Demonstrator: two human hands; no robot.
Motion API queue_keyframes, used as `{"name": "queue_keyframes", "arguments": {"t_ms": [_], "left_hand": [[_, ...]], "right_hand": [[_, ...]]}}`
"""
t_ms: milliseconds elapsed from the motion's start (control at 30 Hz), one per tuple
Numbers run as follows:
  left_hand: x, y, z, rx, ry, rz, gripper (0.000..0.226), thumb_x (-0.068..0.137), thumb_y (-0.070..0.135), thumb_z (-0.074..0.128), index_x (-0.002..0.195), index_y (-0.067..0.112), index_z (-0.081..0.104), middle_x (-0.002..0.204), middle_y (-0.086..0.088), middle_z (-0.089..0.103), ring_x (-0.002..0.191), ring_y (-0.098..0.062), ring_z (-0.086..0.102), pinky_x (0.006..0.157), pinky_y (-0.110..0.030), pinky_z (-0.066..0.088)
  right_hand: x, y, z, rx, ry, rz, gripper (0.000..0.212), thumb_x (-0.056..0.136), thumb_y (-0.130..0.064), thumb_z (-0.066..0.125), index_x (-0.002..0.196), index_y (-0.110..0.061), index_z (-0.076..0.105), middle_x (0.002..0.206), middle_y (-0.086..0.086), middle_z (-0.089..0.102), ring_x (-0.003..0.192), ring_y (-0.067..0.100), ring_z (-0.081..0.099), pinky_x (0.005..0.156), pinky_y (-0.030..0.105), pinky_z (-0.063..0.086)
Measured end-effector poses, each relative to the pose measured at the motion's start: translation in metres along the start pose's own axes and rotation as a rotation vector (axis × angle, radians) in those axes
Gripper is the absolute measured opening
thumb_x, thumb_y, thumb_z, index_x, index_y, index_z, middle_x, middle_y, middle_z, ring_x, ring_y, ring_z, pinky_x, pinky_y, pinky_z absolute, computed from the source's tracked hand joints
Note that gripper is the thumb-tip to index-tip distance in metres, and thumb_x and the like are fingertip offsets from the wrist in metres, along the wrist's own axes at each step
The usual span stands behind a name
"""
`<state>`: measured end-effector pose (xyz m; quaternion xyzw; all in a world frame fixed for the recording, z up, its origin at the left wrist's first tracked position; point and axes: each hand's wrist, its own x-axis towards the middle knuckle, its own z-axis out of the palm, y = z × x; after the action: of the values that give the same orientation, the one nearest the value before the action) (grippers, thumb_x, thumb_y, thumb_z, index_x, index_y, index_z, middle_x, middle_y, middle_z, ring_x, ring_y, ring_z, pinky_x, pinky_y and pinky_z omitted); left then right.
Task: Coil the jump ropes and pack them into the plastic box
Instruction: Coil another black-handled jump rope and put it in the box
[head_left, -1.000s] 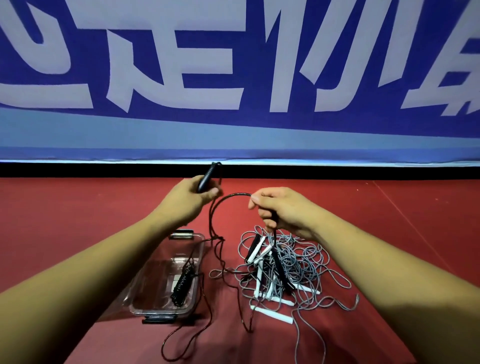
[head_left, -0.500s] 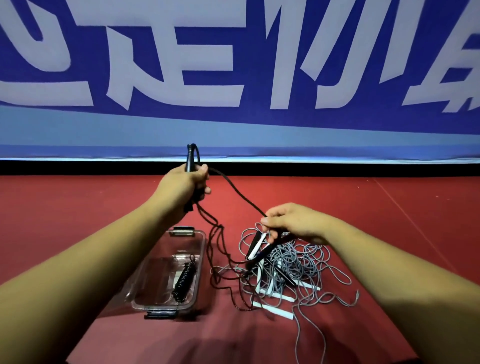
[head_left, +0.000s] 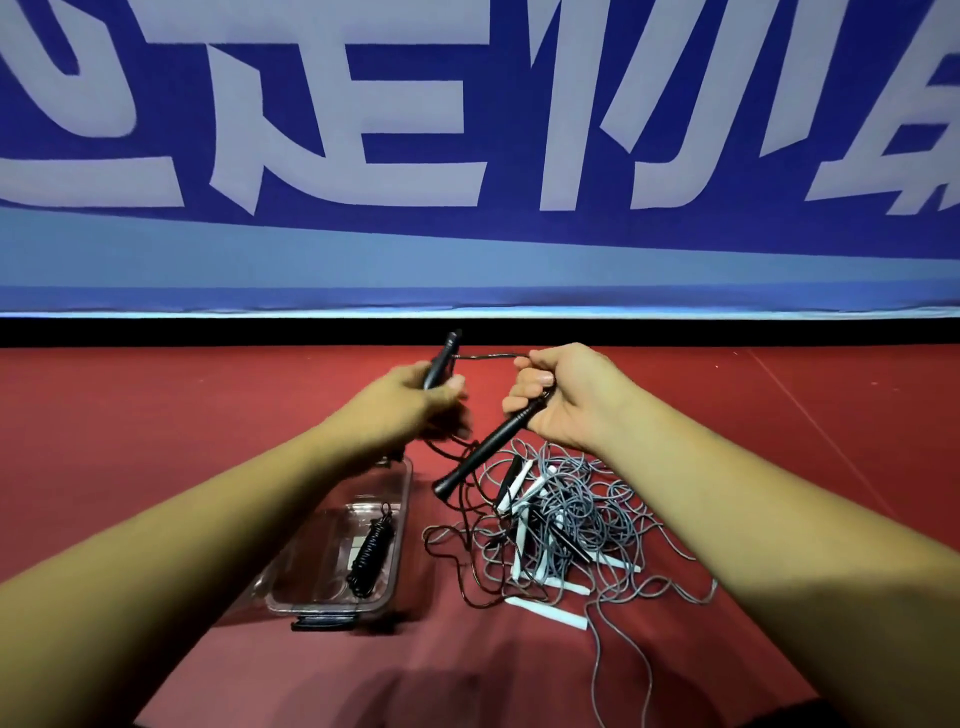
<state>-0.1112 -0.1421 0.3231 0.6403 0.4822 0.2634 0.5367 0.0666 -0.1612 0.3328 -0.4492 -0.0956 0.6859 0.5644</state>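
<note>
My left hand (head_left: 410, 402) grips one black handle (head_left: 441, 358) of a black jump rope, pointing up. My right hand (head_left: 563, 395) grips the rope's other black handle (head_left: 483, 452), which slants down to the left. A short stretch of black cord (head_left: 488, 356) runs between the two hands; the rest hangs to the floor (head_left: 462, 525). A clear plastic box (head_left: 397, 551) lies below my left hand with one coiled black rope (head_left: 370, 551) inside. A tangle of grey ropes (head_left: 576, 519) with white and black handles lies to the right of the box.
Everything rests on a red floor (head_left: 156, 441). A blue banner with large white characters (head_left: 467, 130) rises behind it, above a black strip (head_left: 208, 331). A loose grey cord (head_left: 602, 649) trails toward me from the pile.
My right hand rose from the pile with the second black handle and came close to my left hand. My left hand shifted slightly down and right.
</note>
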Motion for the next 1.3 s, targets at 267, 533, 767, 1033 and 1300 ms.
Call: {"name": "queue_keyframes", "arguments": {"t_ms": [267,533,767,1033,1300], "left_hand": [[-0.009,0.002,0.016,-0.269,-0.483,-0.122,0.026,0.093,0.021,0.055,0.109,0.001,0.051,0.068,-0.005,0.051,0.046,-0.012,0.042,0.043,-0.02,0.033],[-0.006,0.01,-0.002,-0.193,-0.517,-0.116,0.016,0.093,0.022,0.054,0.091,0.006,0.05,0.071,-0.006,0.048,0.043,-0.009,0.035,0.043,-0.02,0.025],[-0.007,0.008,-0.009,-0.267,-0.58,-0.12,0.016,0.089,0.021,0.064,0.089,0.009,0.053,0.056,-0.001,0.03,0.035,-0.009,0.03,0.04,-0.019,0.026],[-0.007,0.017,-0.011,-0.322,-0.526,-0.115,0.031,0.094,0.029,0.052,0.066,0.018,0.044,0.053,0.002,0.031,0.033,-0.006,0.026,0.039,-0.022,0.013],[-0.006,0.016,-0.02,-0.363,-0.513,-0.162,0.018,0.09,0.021,0.054,0.099,0.005,0.053,0.058,0.0,0.036,0.036,-0.005,0.029,0.038,-0.019,0.019]], "right_hand": [[0.006,-0.003,-0.009,-0.103,0.162,-0.109,0.016,0.093,-0.003,0.035,0.082,-0.009,0.044,0.055,0.003,0.039,0.044,0.015,0.037,0.05,0.027,0.039],[0.002,-0.006,-0.029,-0.884,0.097,-0.285,0.025,0.096,-0.018,0.048,0.077,-0.008,0.062,0.06,0.012,0.055,0.049,0.022,0.053,0.061,0.032,0.047],[0.01,-0.003,-0.023,-1.136,0.061,-0.45,0.072,0.09,-0.074,0.029,0.048,-0.023,0.058,0.058,-0.004,0.052,0.062,0.017,0.05,0.084,0.035,0.05],[0.0,0.002,-0.014,-0.642,-0.332,-0.348,0.052,0.086,-0.06,0.051,0.083,-0.008,0.056,0.056,0.002,0.038,0.047,0.019,0.04,0.054,0.031,0.042],[-0.001,-0.011,-0.015,-0.787,-0.356,-0.444,0.013,0.1,-0.019,0.051,0.11,-0.014,0.058,0.048,-0.007,0.028,0.04,0.008,0.018,0.042,0.016,0.016]]}}
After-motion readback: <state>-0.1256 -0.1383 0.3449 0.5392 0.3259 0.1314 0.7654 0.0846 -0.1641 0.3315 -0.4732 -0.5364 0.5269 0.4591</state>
